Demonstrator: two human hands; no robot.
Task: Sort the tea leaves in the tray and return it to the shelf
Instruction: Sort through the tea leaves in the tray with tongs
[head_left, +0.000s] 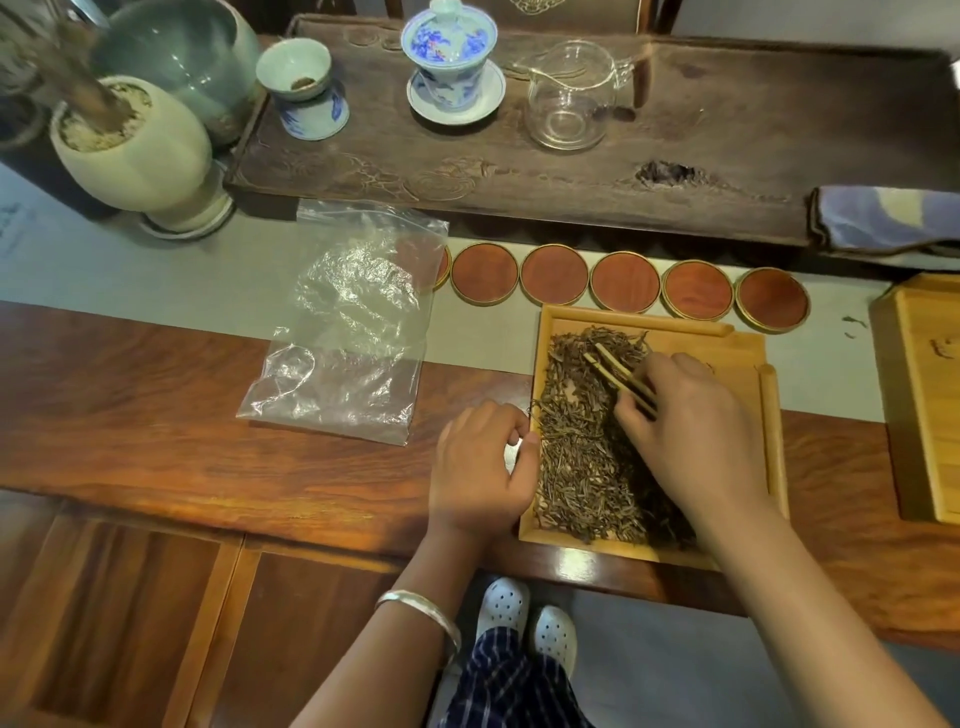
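Tea leaves: dark, wiry, loose; heaped along the left half of a bamboo tray at the near edge of the table, just in front of a row of coasters.

Right hand: over the tray, fingers curled round tweezers whose tips point into the far end of the heap.

Left hand: at the tray's left rim, fingers curled, thumb at the rim; we cannot tell whether it pinches anything (a pale patch shows under the fingers).

Bag: clear plastic, flat, well left of the tray.

Step in hand, as we judge it: picking through the leaves. We should steady the tray with the left hand, work the tips lightly from the far end toward us, lift single leaves and not clumps, and keep strokes inward so nothing spills over the low rim. The shelf is not in view.
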